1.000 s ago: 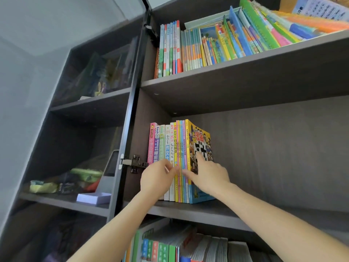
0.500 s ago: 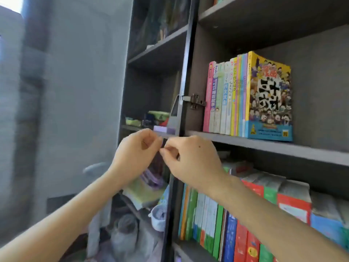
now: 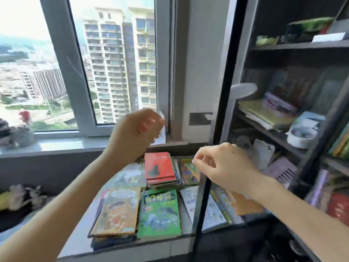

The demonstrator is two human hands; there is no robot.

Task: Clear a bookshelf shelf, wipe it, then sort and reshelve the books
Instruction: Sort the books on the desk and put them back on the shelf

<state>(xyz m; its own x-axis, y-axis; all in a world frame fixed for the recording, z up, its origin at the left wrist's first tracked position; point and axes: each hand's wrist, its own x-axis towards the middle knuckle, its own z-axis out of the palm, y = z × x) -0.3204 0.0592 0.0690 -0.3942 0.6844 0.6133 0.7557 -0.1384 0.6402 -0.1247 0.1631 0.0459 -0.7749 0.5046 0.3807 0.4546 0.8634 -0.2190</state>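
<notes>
Head view looks down past both hands to the books (image 3: pixel 132 201), which lie flat on the grey desk (image 3: pixel 79 241) under the window (image 3: pixel 105 59). They are in several low piles. A red book (image 3: pixel 159 166) tops the far pile, a green book (image 3: pixel 159 212) lies nearer, and more covers sit to both sides. None of them is on the bookshelf (image 3: pixel 302 46) at the right, and the shelf to be filled is not in the view.

The left hand (image 3: pixel 135 132) is raised above the far piles. Its fingers (image 3: pixel 151 121) are curled in toward the palm, and I see nothing in them. The right hand (image 3: pixel 224 167) hangs over the right piles and touches no book. Its fingers (image 3: pixel 200 157) are bent, with thumb and forefinger tips close together. The picture is smeared here, so I cannot tell whether they pinch some small thing.

Judging from the books laid out in groups, the step in hand is probably sorting and reshelving, and the person is about to fetch the next pile. That move calls for lowering one hand to a pile, closing thumb and fingers around its edges so the covers do not slide, and lifting it level. The dark door frame (image 3: pixel 222 91) crosses in front of the right piles, so the load should go around it, not into it.
</notes>
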